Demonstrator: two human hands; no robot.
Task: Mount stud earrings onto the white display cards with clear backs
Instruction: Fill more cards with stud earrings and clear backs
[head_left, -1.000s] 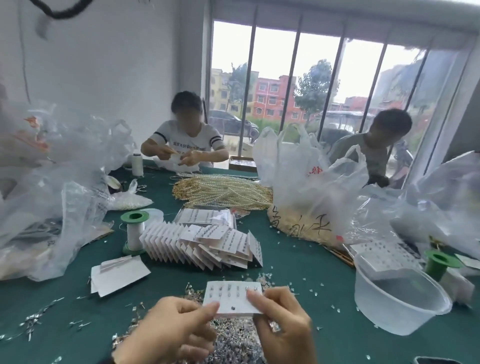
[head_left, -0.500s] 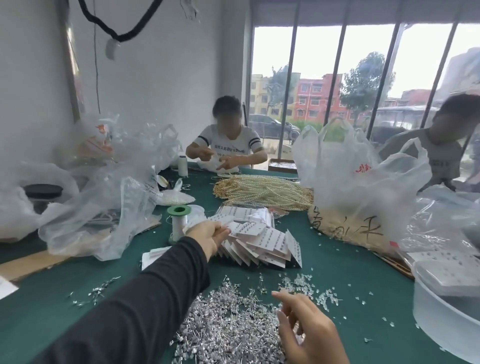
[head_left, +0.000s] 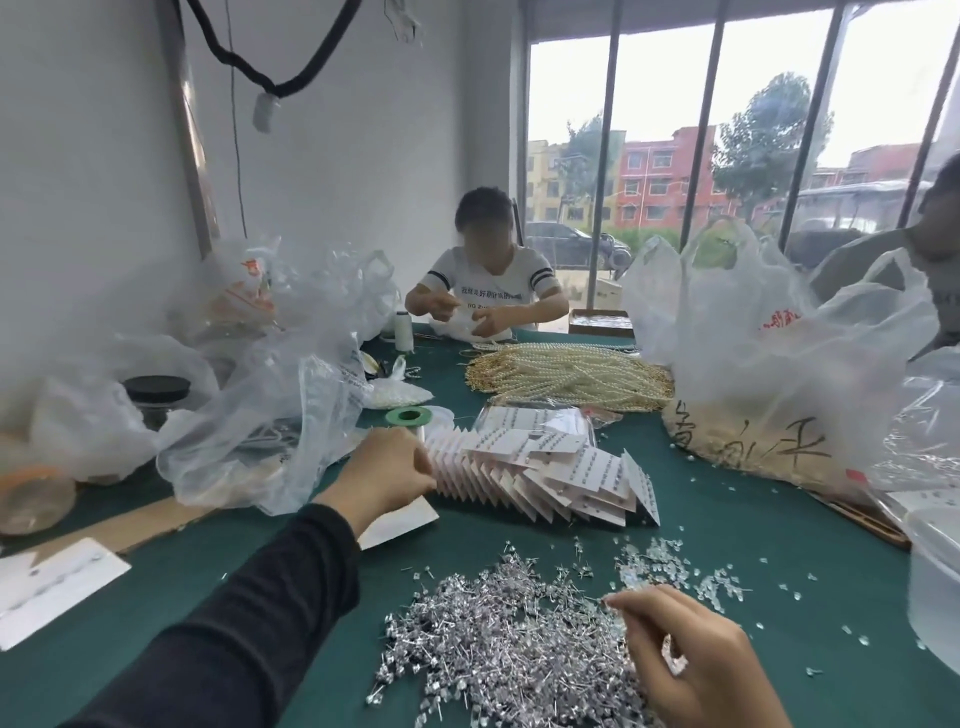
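"Studs (head_left: 498, 644): where do they lie in the head view?"

"In a loose silver heap on the green table (head_left: 753, 525), close in front of you. Clear backs (head_left: 657, 564) are scattered just beyond the heap, to its right."

"Cards?"

"Cards (head_left: 540, 478) stand on edge in a fanned row past the heap, near the table's middle. Those at the right end have tipped over and overlap. More cards lie flat in a clear wrap (head_left: 535, 418) behind the row."

"Right hand?"

"Your right hand (head_left: 696, 665) rests on the near right edge of the heap, back upward. Its fingers are bent and drawn together, with the tips among the studs. Whether they pinch a stud cannot be told."

"Left hand?"

"Your left hand (head_left: 382, 480), in a dark sleeve (head_left: 249, 623), reaches to the left end of the row. Its fingers are curled, with the thumb against the end card. The fingertips are hidden, so whether it grips that card cannot be told."

"What else is on the table?"

"A green spool (head_left: 409, 415) stands just behind your left hand. Pearls (head_left: 566, 374) lie in a pile beyond the cards, with a white bag (head_left: 769, 364) to their right. A tub (head_left: 935, 587) sits at the right edge. A person (head_left: 488, 291) sits at the far side, both hands raised."
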